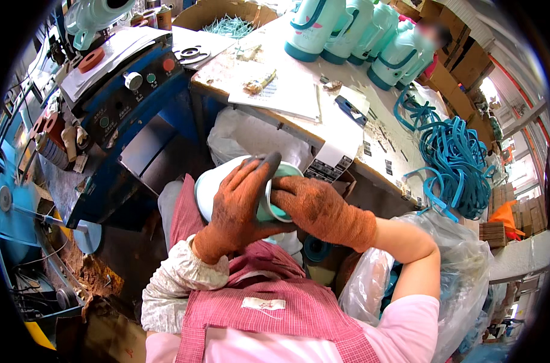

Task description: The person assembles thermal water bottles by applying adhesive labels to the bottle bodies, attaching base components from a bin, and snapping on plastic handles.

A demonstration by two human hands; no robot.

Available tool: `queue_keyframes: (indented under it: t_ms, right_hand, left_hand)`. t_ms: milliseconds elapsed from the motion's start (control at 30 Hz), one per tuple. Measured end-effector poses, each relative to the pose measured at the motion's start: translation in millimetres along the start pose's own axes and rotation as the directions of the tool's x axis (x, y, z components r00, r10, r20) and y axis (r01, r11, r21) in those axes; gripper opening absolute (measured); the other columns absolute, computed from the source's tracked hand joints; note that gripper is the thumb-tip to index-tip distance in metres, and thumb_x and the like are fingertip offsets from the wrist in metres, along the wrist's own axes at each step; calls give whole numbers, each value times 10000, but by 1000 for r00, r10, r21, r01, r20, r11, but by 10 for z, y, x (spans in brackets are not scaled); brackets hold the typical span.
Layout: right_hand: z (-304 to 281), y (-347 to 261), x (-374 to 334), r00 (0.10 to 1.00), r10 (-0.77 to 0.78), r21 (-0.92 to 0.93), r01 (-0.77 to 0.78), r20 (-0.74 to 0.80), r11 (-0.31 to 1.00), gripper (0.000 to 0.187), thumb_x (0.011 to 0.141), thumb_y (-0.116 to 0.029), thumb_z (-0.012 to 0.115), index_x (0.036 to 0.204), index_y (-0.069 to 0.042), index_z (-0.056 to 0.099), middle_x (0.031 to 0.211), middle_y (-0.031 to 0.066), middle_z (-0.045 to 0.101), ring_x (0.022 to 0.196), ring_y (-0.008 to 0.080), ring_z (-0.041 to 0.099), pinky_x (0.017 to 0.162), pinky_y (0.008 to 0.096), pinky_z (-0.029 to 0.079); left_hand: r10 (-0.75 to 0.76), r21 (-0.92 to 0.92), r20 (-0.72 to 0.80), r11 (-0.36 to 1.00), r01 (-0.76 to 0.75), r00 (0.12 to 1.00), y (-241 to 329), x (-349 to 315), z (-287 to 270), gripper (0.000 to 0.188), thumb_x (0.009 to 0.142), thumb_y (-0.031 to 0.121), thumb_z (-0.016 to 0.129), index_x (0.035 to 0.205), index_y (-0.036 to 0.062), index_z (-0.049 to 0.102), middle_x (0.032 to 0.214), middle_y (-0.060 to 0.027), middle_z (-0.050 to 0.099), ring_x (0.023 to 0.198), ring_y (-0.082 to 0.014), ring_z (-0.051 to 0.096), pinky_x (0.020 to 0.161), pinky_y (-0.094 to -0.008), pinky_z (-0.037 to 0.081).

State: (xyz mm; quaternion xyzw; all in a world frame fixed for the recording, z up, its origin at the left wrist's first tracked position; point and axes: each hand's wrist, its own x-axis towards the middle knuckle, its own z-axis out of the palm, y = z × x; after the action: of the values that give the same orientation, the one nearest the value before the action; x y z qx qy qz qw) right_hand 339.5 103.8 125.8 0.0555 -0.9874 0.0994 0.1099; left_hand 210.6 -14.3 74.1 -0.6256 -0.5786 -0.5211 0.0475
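Above my lap lies a pale mint, hollow flask shell, tipped on its side with its round open mouth to the right. My left hand, in a worn orange-brown glove, is laid over the outside of the shell close to the mouth, fingers long and thumb beneath. At the rim, my right hand, gloved alike, grips the edge with its fingertips partly inside the mouth. Those fingertips are mostly hidden by the rim. What lies deeper in the shell does not show.
Several mint flasks stand on the worktable, with blue straps heaped at its right end. A blue machine with a control panel is at left. Clear plastic bags sit by my right elbow. A person is beyond the flasks.
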Motion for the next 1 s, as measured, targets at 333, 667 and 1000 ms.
queue_keyframes:
  t_ms: [333,667,1000]
  right_hand:
    - [-282,361,-10,775,-357,498,63,521,865,201,805,-157,599,963,-38,567,910,180,581,901,295,583,774,377,468]
    - [411,4216,444,710,697,-597,-604,-101,528,472,827,-108,503,1272,-256,454,1386,-30,376,1215,283,390,927,437,405]
    - [195,4012,603,723,594,94,-604,-353,791,441,725,-320,688,1089,-106,557,1078,143,559,938,303,591,812,380,473]
  left_hand:
    - [226,-84,581,972,-219,782,-259,192,-316,635,676,425,673,1239,181,511,1229,-61,541,1152,-265,500,932,-418,397]
    - [265,-184,141,954,-237,954,-353,1211,-1089,343,608,335,794,741,125,558,716,-56,615,761,-280,638,872,-478,449]
    - [-540,520,216,769,372,813,-2473,657,-139,227,819,263,637,769,57,555,651,-140,517,603,-319,509,586,-401,405]
